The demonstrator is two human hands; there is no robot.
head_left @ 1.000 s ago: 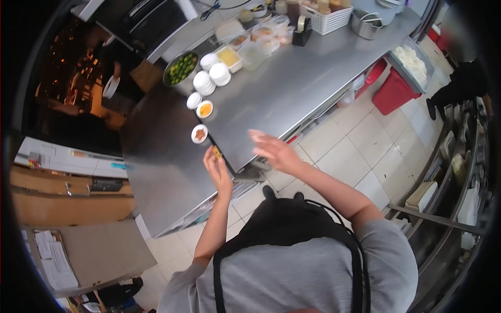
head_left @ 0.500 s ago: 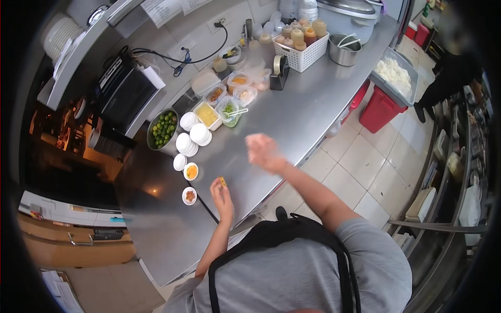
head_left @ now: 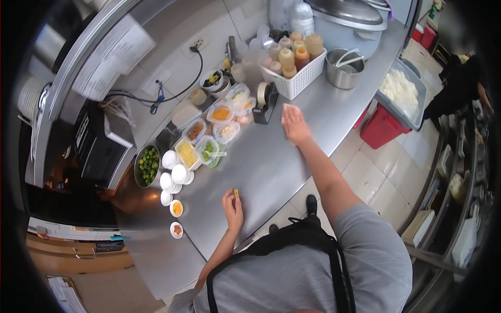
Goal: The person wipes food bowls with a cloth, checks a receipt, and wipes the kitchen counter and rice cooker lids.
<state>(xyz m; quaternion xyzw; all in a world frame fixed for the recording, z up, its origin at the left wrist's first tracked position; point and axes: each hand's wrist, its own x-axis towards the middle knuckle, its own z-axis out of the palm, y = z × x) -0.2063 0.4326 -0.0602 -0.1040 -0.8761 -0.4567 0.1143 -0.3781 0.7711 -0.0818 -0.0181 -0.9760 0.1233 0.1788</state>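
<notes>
My left hand (head_left: 233, 211) pinches a small yellow object (head_left: 236, 193) above the steel counter (head_left: 255, 161). Farther right, my right hand (head_left: 296, 128) is stretched flat over the counter, close to the tape dispenser (head_left: 266, 103), with nothing visible in it. Left of my left hand stand a small white cup with orange pieces (head_left: 177, 208) and one with reddish-brown bits (head_left: 177, 230). Stacks of white cups (head_left: 180, 173) rise behind them, beside a container of yellow food (head_left: 187, 152) and a tub of chopped greens (head_left: 208, 149).
A metal bowl of limes (head_left: 148, 166) sits at the left. Behind are a white basket (head_left: 302, 81) of sauce bottles and a steel pot (head_left: 345, 75). A grey tub of white food (head_left: 399, 91) rests on a red bin (head_left: 381, 128). Another person (head_left: 456, 94) stands at far right.
The view has swung toward the wall and right end of the counter. My right hand has moved away toward the tape dispenser and flattened. My left hand still pinches the yellow object.
</notes>
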